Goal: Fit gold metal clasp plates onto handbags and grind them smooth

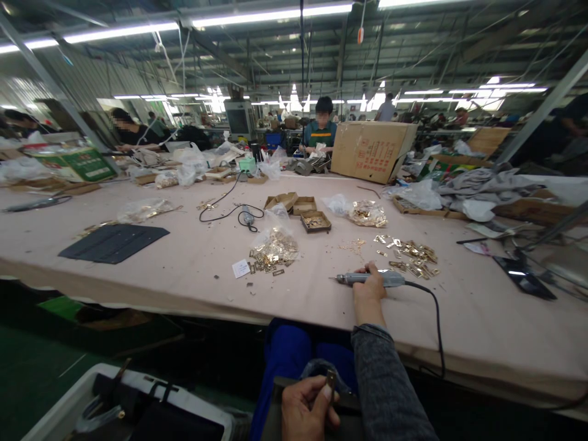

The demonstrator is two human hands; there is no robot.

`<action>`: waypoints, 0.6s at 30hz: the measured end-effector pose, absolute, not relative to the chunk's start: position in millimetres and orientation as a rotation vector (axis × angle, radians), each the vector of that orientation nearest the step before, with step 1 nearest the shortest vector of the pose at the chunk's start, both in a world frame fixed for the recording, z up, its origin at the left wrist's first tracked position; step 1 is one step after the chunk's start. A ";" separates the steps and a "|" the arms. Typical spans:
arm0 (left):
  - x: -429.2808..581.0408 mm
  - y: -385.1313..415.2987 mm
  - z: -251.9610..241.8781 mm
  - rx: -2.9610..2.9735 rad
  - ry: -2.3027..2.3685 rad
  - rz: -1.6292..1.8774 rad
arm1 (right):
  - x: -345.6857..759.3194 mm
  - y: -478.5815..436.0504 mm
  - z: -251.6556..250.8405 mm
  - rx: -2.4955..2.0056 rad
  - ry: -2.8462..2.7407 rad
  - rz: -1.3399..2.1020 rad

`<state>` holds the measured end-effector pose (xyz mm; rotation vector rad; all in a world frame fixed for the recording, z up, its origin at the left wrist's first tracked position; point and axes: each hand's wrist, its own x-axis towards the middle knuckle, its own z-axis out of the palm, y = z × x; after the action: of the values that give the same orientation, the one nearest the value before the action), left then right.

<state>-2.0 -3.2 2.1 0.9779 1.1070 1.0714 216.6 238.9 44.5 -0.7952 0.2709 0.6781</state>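
My right hand (369, 289) is wrapped over a grey electric screwdriver (390, 279) at the table's near side. Its bit points left and a black cord trails off the right end. Low in the view, close to my lap, my left hand (304, 409) pinches a small metal plate (331, 381) between thumb and fingers. A dark item lies beneath that hand, partly hidden by it. Loose gold metal plates (416, 257) are scattered just beyond the screwdriver, with tiny gold parts (353, 246) to their left.
A plastic bag of gold plates (275, 245) and small cardboard boxes (315, 222) stand mid-table. A dark flat sheet (114, 244) is at left, a phone (524, 277) at right. Below left is a white bin (184, 398). A large carton (371, 150) and a co-worker (321, 130) are across.
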 end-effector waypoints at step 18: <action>3.9 -2.1 5.3 0.925 1.168 1.089 | 224.7 205.9 77.4 -0.778 0.035 0.851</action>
<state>3.9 -2.1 5.3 0.9253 1.1684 1.0895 224.7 205.9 77.4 -0.7778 0.0346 0.8507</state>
